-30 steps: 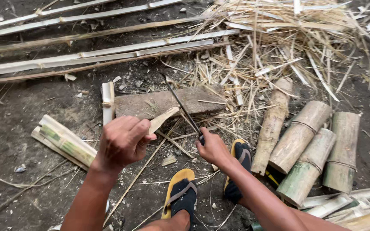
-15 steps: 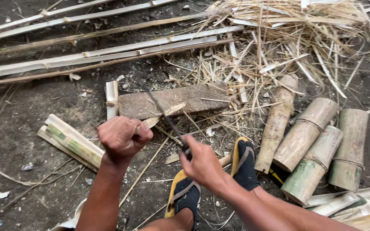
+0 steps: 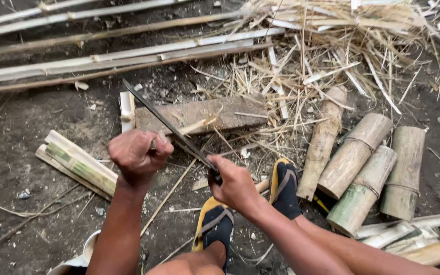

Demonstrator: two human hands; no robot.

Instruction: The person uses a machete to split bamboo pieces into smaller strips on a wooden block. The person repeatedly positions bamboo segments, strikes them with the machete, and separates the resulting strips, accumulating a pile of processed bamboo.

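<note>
Nearest me, two feet in yellow sandals (image 3: 215,224) on dirt. My right hand (image 3: 235,183) is fisted tight round the handle of a long dark blade (image 3: 171,127), which slants up-left over the left hand. My left hand (image 3: 137,153) is clenched round a thin bamboo strip (image 3: 197,126); its pale tip rests on a flat wooden block (image 3: 204,113) just beyond the hands. Split bamboo pieces (image 3: 80,163) lie left of the left hand. Four short bamboo logs (image 3: 362,163) sit side by side on the right. Farther off, long bamboo slats (image 3: 118,56) cross the ground, and a heap of straw-like shavings (image 3: 342,46) sits top right.
</note>
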